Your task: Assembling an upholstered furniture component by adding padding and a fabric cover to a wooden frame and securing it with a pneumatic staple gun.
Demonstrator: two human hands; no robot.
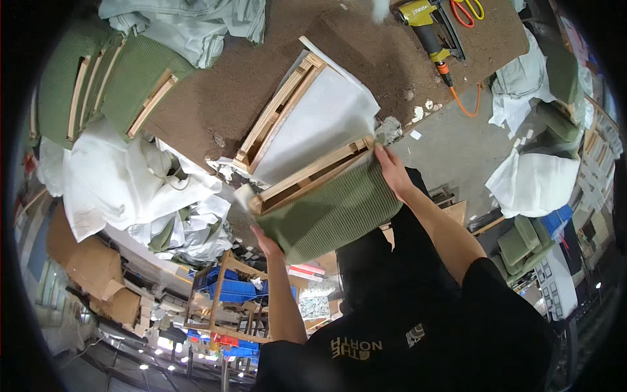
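Between my two hands is a wood-framed panel (339, 212) covered in green ribbed fabric, tilted, its open wooden edge facing the table. My left hand (266, 242) grips its lower left corner. At its right end my right hand (390, 168) is closed on the edge near the wooden corner. The fingers behind the panel are hidden in part. Just beyond it, a second wooden frame with white padding (320, 117) lies on the brown worktable (215, 85).
A yellow and black staple gun (426, 29) with an orange hose (464, 108) lies at the far right, beside scissors handles (467, 12). Green panels (124, 85) are stacked at the left. White padding sheets (124, 179) hang below them. More white material (532, 183) stands at the right.
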